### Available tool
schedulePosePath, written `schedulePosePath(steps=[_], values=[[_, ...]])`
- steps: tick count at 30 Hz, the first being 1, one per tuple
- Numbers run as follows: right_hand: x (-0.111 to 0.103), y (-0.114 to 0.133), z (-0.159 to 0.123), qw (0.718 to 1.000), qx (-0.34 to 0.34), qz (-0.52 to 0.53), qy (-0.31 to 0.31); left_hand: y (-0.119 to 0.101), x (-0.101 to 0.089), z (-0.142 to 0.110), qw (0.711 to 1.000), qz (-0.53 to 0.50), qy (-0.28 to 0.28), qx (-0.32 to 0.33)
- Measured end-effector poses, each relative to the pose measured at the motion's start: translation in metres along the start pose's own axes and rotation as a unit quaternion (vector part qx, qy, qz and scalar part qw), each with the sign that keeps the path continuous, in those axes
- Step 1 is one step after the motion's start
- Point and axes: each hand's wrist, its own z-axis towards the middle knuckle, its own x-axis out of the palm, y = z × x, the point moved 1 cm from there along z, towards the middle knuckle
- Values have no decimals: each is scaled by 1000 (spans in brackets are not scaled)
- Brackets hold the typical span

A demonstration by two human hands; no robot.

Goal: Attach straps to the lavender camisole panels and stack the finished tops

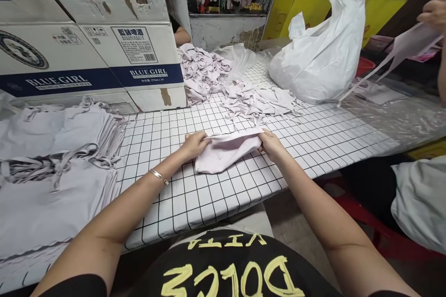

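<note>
A pale pink cloth pouch (228, 153) is stretched between my two hands, just over the checked tabletop, its mouth edge facing up. My left hand (194, 144) pinches the left end of that edge. At the right end, my right hand (272, 145) grips it with the thumb on top. Beyond the pouch lies a loose heap of similar pale pink cloth pieces (261, 100). To my left, flat drawstring pouches (83, 130) are piled in neat stacks with their cords on top.
A large white beer carton (146, 37) stands at the back left. A bigger cloth pile (205, 67) sits beside it. A full white plastic bag (320, 51) stands at the back right. At the right edge, another person's hand (434, 11) holds up a pale cloth piece (411, 46).
</note>
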Motion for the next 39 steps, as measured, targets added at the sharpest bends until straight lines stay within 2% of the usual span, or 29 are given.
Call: schedulePosePath(steps=[2,3,5,7,8,9,10,11,12,13,14,16,18,21,24,26,30,33,35,37,39], values=[[-2,2,2,1000,3,0,-8,-1,-6,-1,988,-139,-26,-58],[-3,3,3,1000,2,-11,-14,-3,-11,-4,976,-201,-2,-84],[-7,4,8,999,-3,-35,-21,-6,-23,-11,948,-276,120,-102],[-14,11,13,995,-16,-87,-42,-9,-35,-20,921,-285,252,-81],[-18,16,15,988,-31,-141,-62,-9,-42,-23,920,-269,275,-77],[-22,23,18,972,-49,-213,-85,-9,-48,-24,934,-238,253,-87],[-26,32,20,947,-67,-295,-105,-7,-54,-22,956,-191,193,-113],[-28,41,23,916,-79,-377,-117,-5,-60,-19,975,-131,107,-147],[-29,51,26,884,-86,-445,-117,-3,-65,-14,981,-62,15,-181],[-28,60,29,859,-84,-494,-106,-1,-71,-7,976,5,-62,-210],[-25,69,31,840,-80,-529,-92,1,-75,0,965,60,-112,-231],[-15,85,36,814,-70,-574,-61,4,-83,15,951,118,-132,-254],[-4,98,40,802,-56,-593,-33,5,-89,25,952,119,-104,-264],[3,107,46,813,-23,-582,7,2,-96,25,963,73,-48,-255],[-1,111,54,839,8,-543,39,-2,-105,16,973,12,18,-231],[-5,113,61,861,21,-506,56,-6,-115,10,976,-41,42,-211],[-7,121,72,890,26,-451,66,-10,-137,10,964,-185,28,-188],[-6,128,76,898,25,-434,68,-10,-146,14,959,-189,2,-210],[-6,131,76,902,23,-426,71,-9,-147,14,952,-209,7,-223],[-7,130,74,911,25,-404,80,-7,-145,13,935,-271,11,-227],[-9,125,69,935,36,-334,111,-7,-140,10,901,-372,1,-221]])
